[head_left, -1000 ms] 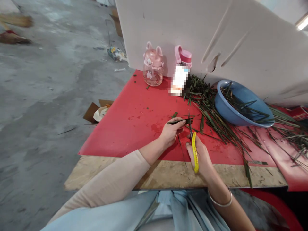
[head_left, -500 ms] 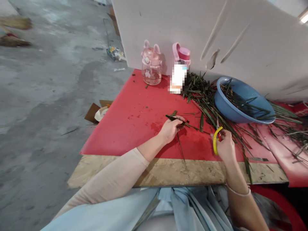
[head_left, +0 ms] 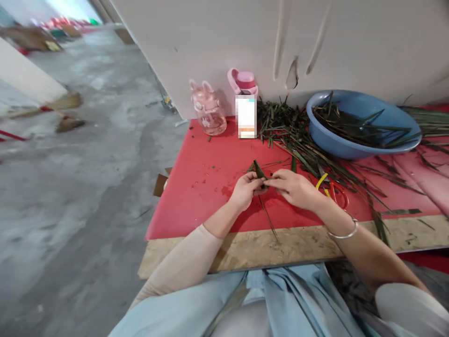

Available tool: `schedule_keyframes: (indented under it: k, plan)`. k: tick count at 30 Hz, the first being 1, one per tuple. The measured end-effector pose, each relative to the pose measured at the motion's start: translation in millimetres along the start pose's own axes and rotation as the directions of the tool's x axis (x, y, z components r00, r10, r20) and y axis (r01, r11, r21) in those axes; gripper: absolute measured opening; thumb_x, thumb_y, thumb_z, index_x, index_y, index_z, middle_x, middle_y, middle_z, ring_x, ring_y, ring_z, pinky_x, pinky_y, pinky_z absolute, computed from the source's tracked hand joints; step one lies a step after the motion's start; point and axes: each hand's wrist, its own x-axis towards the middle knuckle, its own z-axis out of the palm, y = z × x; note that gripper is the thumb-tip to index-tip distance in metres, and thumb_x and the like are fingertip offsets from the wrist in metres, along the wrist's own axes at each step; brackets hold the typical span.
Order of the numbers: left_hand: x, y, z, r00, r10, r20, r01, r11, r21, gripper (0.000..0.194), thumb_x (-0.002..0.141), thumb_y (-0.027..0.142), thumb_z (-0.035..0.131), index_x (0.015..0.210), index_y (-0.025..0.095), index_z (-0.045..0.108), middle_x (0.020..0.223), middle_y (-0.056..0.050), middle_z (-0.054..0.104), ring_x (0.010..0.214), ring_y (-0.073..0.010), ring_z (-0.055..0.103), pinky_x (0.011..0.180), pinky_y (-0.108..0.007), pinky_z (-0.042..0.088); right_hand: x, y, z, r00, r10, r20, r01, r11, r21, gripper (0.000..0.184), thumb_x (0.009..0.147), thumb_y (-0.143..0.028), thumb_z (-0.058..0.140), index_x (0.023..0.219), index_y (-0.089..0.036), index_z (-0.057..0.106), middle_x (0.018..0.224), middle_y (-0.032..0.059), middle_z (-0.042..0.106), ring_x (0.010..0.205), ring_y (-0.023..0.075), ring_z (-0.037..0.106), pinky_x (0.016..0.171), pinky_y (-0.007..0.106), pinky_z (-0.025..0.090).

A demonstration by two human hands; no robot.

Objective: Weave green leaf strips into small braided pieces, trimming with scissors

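Between my two hands, over the red tabletop cover (head_left: pixel 196 196), is a dark green folded leaf strip (head_left: pixel 258 169). My left hand (head_left: pixel 247 188) is closed around its lower part in a pinch. From the right, my right hand (head_left: pixel 293 187) meets it with fingertips pressed at the same leaf; the fingers partly hide the leaf's lower end. Scissors (head_left: pixel 338 194) with yellow and red handles lie on the cover just beyond my right wrist, partly hidden by it. A thin leaf strand (head_left: pixel 268 217) trails below my hands toward the table's front edge.
A blue basin (head_left: pixel 361 147) holding wet leaves stands at the back right. Cut leaf pieces (head_left: pixel 280 117) and long strips lie beside it. A pink rabbit-eared bottle (head_left: pixel 209 112), a pink-capped bottle (head_left: pixel 245 80) and a phone (head_left: pixel 247 117) stand against the white panel (head_left: pixel 210 42).
My right hand has let go of the scissors, leaving them on the table, and has come left to the leaf in my left hand. The view has turned somewhat.
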Motion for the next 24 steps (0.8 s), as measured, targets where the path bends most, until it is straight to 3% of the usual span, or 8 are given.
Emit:
schedule_keyframes:
  k: [2,5,11,15,20,24]
  plan:
    - [-1,1,0.9,1.000,-0.028,-0.001,0.028,0.999,-0.035,0.029,0.056,0.027,0.079,0.072,0.014,0.059,0.059,0.003,0.059,0.052,-0.0071,0.055,0.061,-0.024,0.050,6,4,19,0.992,-0.104,-0.068,0.106,0.994,0.029,0.025,0.089,-0.015,0.048,0.102,-0.022,0.068,0.094,0.0081,0.063,0.087,0.0173,0.059,0.075,0.030,0.052]
    - [-1,-1,1.9,0.998,-0.069,-0.004,0.068,0.994,-0.083,0.025,0.056,0.029,0.078,0.067,0.013,0.062,0.062,0.001,0.062,0.055,-0.0075,0.055,0.059,-0.021,0.047,-1,10,41,0.976,-0.113,-0.187,0.129,0.989,0.074,0.022,0.090,-0.018,0.051,0.105,-0.020,0.067,0.096,0.0086,0.064,0.088,0.0165,0.059,0.077,0.030,0.052]
    - [1,-7,-2.7,0.989,-0.084,0.124,0.085,0.996,-0.004,0.023,0.058,0.029,0.080,0.066,0.012,0.068,0.065,-0.002,0.065,0.059,-0.0094,0.057,0.063,-0.023,0.046,-13,10,44,0.959,-0.075,-0.275,0.145,0.959,0.243,0.020,0.089,-0.016,0.052,0.102,-0.020,0.067,0.094,0.0070,0.066,0.085,0.0138,0.062,0.077,0.026,0.053]
    - [0,-13,-3.4,0.994,0.025,0.109,-0.038,0.992,0.124,0.023,0.064,0.034,0.078,0.073,0.014,0.070,0.066,-0.001,0.065,0.059,-0.0082,0.055,0.064,-0.023,0.045,-11,13,42,0.974,0.016,-0.226,0.067,0.932,0.356,0.016,0.090,-0.017,0.052,0.094,-0.020,0.068,0.089,0.0065,0.066,0.083,0.0140,0.062,0.074,0.027,0.053]
    - [-7,-18,5.5,0.972,0.236,0.013,-0.229,0.927,0.297,0.025,0.069,0.040,0.073,0.070,0.016,0.069,0.063,0.001,0.063,0.057,-0.0079,0.052,0.060,-0.022,0.044,-10,15,45,0.953,0.206,-0.224,-0.085,0.887,0.454,0.012,0.089,-0.017,0.052,0.090,-0.018,0.063,0.084,0.0056,0.064,0.080,0.0148,0.060,0.074,0.029,0.050]
    - [-9,-20,7.1,0.960,0.280,-0.003,-0.260,0.893,0.368,0.026,0.071,0.042,0.071,0.077,0.017,0.071,0.068,0.000,0.066,0.061,-0.0094,0.055,0.062,-0.023,0.046,-10,13,48,0.944,0.226,-0.239,-0.089,0.875,0.477,0.010,0.087,-0.015,0.052,0.088,-0.017,0.062,0.085,0.0057,0.064,0.081,0.0150,0.060,0.075,0.028,0.049]
